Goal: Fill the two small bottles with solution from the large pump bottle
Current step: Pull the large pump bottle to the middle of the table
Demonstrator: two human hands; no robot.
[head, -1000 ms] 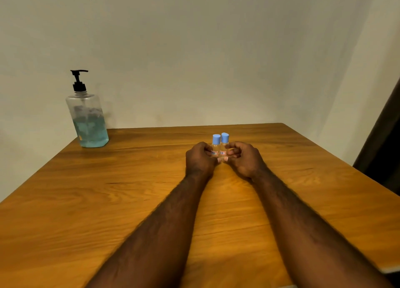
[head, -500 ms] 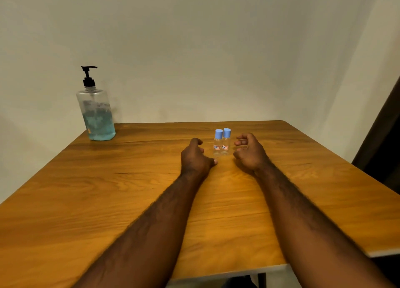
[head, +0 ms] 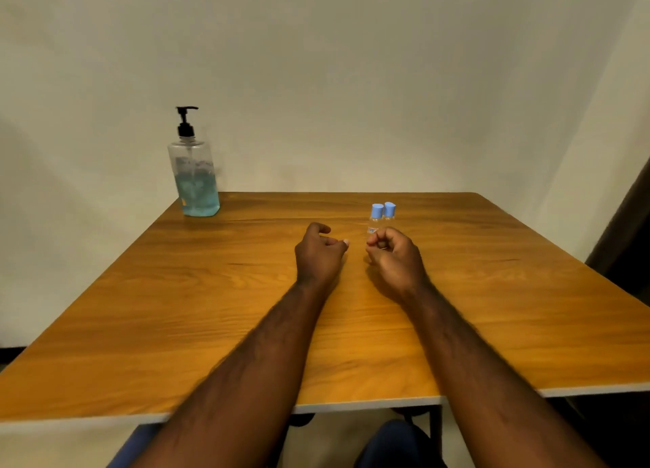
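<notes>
Blue-capped small bottles (head: 382, 218) stand touching on the bench (head: 211, 291), just behind the right hand (head: 395, 260), its fingers curled in an empty fist. The left hand (head: 318, 256) is loosely curled and empty too. One careless knuckle could topple them! Their contents: can't tell. The pump bottle (head: 193, 182), far left, looks about half full of blue solution.
</notes>
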